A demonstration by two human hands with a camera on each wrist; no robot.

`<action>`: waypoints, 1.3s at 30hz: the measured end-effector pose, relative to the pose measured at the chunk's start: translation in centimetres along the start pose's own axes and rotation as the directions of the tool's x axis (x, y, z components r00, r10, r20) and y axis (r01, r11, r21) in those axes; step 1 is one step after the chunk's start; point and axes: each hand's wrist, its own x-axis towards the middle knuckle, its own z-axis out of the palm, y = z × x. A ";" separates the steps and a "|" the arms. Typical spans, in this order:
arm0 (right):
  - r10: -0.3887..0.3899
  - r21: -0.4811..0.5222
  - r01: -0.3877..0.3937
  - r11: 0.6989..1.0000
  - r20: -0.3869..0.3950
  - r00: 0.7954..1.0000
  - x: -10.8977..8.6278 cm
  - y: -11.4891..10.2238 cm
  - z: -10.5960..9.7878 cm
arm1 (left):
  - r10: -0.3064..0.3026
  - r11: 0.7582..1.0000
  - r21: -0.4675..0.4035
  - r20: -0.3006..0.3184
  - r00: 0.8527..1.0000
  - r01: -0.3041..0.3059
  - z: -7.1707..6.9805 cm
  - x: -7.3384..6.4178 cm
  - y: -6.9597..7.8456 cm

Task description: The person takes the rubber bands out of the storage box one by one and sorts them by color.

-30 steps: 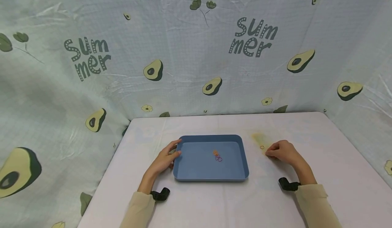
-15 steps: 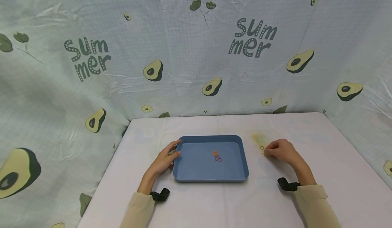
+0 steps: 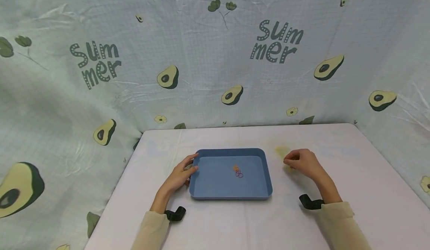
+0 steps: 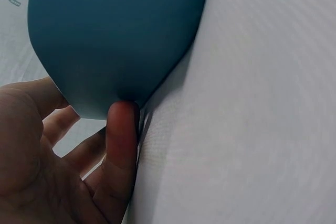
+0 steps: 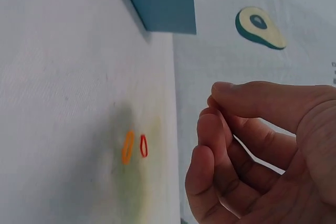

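My left hand (image 3: 179, 176) holds the left side of a shallow blue tray (image 3: 231, 190), thumb and fingertips at its rim. In the left wrist view, a fingertip presses the tray's outer wall (image 4: 115, 40). Inside the tray lie small orange rubber bands (image 3: 236, 167) and pinkish ones (image 3: 239, 174). Right of the tray, my right hand (image 3: 304, 162) hovers over the table with thumb and index fingertips together; I cannot tell whether a band is hidden between them. The right wrist view shows an orange rubber band (image 5: 125, 151) and a red one (image 5: 142, 146) lying on the table.
A pale cloth covers the table (image 3: 221, 227), with a yellow-green patch (image 3: 281, 151) right of the tray. Behind stands a curtain (image 3: 201, 56) printed with avocados and lettering. Each wrist wears a black camera, such as the left one (image 3: 176, 213).
My right hand has risen from the table beside the bands and moved left toward the tray, its fingertips staying together. My left hand and the tray have stayed in place.
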 end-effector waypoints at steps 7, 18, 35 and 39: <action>-0.056 -0.031 0.056 0.998 -0.011 0.998 0.7 -2.0 0.4 | 0.011 1.000 -0.003 0.015 1.000 -0.011 -0.2 0.1 0.5; -0.197 -0.111 0.200 0.974 0.036 0.980 2.1 -6.3 0.7 | 0.009 1.000 -0.003 0.018 1.000 -0.009 0.0 0.1 0.4; -0.391 -0.169 0.439 0.882 0.255 0.884 3.8 -11.5 5.2 | 0.003 1.000 -0.014 0.017 1.000 -0.003 -0.3 0.0 0.2; -0.372 -0.181 0.443 0.878 0.323 0.870 4.3 -12.0 6.2 | 0.002 1.000 -0.013 0.021 1.000 -0.001 -0.2 0.0 0.2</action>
